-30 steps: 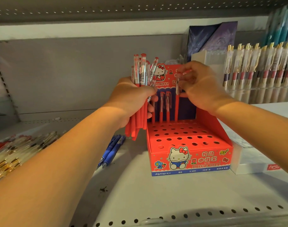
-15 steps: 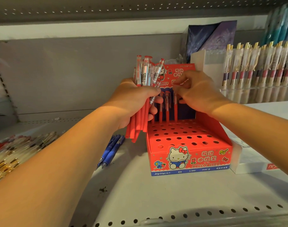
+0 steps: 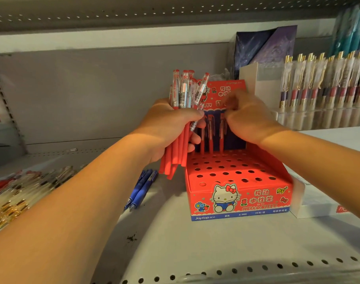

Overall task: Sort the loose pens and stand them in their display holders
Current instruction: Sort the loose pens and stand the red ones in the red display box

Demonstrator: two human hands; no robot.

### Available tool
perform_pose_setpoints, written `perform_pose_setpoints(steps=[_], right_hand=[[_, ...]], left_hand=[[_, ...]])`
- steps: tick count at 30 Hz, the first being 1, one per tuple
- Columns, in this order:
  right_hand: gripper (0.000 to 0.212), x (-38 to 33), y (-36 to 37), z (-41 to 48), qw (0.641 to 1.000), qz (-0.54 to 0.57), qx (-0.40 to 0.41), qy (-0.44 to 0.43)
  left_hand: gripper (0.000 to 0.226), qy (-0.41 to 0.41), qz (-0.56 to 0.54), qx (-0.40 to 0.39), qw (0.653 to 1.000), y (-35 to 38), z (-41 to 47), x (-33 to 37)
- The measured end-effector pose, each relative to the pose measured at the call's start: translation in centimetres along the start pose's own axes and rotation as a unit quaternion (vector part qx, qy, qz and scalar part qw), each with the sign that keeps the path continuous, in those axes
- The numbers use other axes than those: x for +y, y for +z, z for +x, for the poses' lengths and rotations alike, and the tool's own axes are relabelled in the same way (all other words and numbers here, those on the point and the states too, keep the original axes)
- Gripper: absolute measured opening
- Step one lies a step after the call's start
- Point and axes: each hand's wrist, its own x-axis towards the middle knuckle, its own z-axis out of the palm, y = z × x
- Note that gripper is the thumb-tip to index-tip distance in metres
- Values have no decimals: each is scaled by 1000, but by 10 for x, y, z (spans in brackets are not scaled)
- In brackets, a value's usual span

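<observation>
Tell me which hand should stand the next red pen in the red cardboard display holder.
Probably the right hand: it is over the back row of the red cardboard display holder, beside the pen tops, though blur hides whether it holds one. The left hand grips the bundle of red plastic pens.

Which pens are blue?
The blue pens lying flat on the shelf, just left of the red holder. The left hand grips red pens; the racked pens at right have gold clips.

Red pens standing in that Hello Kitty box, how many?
3 visible, side by side at the back of the box: left, middle, right one under the right hand. The left hand, gripping a pen bundle, may hide more.
</observation>
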Motion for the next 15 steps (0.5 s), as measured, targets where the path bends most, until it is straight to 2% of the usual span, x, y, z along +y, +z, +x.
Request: perform_pose_setpoints(steps=[2, 4, 6, 9, 15], right_hand=[[17, -12, -7, 1, 992, 125, 25, 9], [14, -24, -13, -3, 957, 287, -22, 24], [16, -30, -15, -7, 923, 377, -77, 25], [30, -32, -14, -12, 905, 408, -122, 21], [27, -27, -13, -14, 907, 376, -183, 43]], left_hand=[[4, 4, -2, 2, 1000, 1, 0, 0], [4, 4, 3, 0, 1000, 1, 0, 0], [4, 4, 13, -7, 1000, 2, 0, 0], [5, 0, 19, -19, 1000, 3, -1, 1], [9, -6, 7, -18, 1000, 3, -1, 2]])
